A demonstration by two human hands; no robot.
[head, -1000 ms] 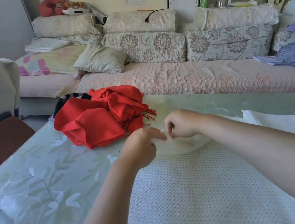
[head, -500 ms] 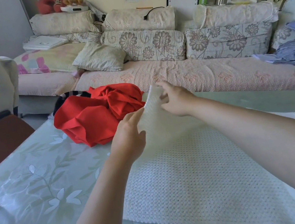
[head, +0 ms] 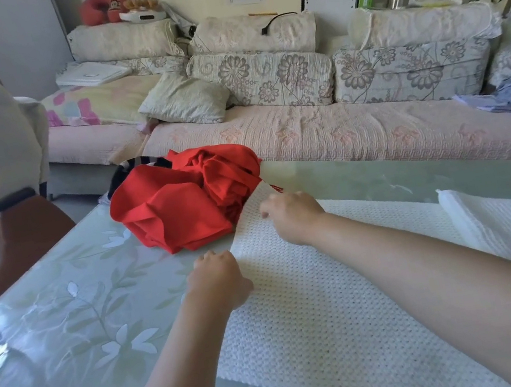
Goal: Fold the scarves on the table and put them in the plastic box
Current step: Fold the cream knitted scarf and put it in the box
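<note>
- Head view, nearest us: the white waffle-knit scarf point(head: 318, 305) lies flat on the pale green leaf-patterned glass table point(head: 66, 329). Its long axis runs from the hands off to our right, where a thicker layer lies doubled.
- Our left hand point(head: 219, 276) sits at the near corner of the scarf's left end, fingers curled under; we cannot tell whether cloth is between them.
- Our right hand point(head: 292, 215) is farther, at the far corner of that same end, thumb and bent fingers pinching the edge.
- We judge the next fold carries this end rightward, along the length.
- Beyond, the crumpled red scarf heap point(head: 187, 202) touches that far corner; we see no plastic box.
- Farthest, the floral-cushioned sofa point(head: 340, 140).
</note>
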